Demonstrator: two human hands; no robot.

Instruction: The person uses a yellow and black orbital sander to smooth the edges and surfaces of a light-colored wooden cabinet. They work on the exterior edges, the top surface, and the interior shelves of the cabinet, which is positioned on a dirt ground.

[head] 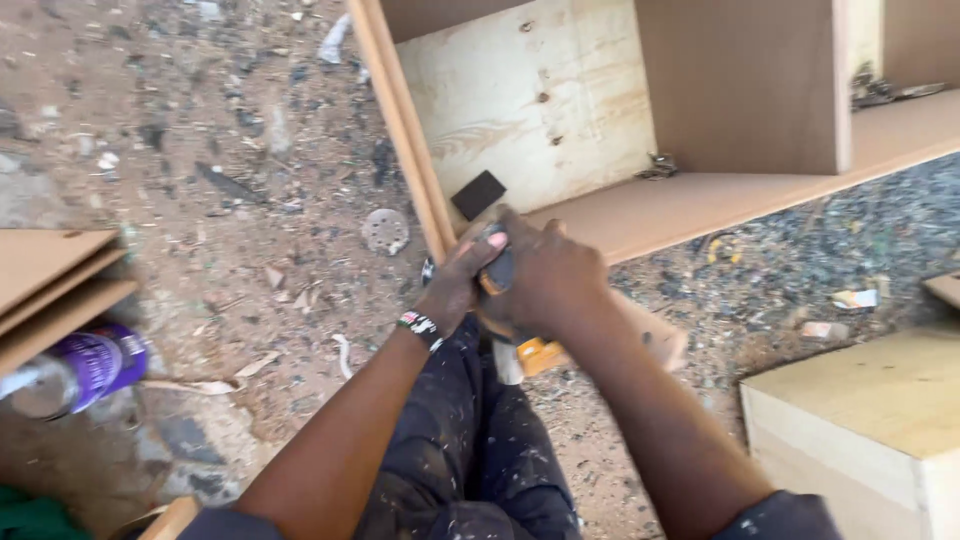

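Two hands, left hand (462, 272) and right hand (545, 275), wrapped together around an orange-bodied power tool (530, 352), pressed at the cabinet (520, 100) front edge's near corner, straight ahead, tool axis toward the person.

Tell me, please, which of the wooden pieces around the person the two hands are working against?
The open brown cabinet frame, at its front corner. The stacked boards at far left and the pale plywood box at lower right lie apart, untouched.

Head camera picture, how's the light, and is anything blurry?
Head view: bright, even daylight with soft shadows; both hands, left hand and right hand, are slightly motion-blurred around the orange-and-grey power tool; the brown board cabinet is soft; the littered dirt ground smears at the edges.
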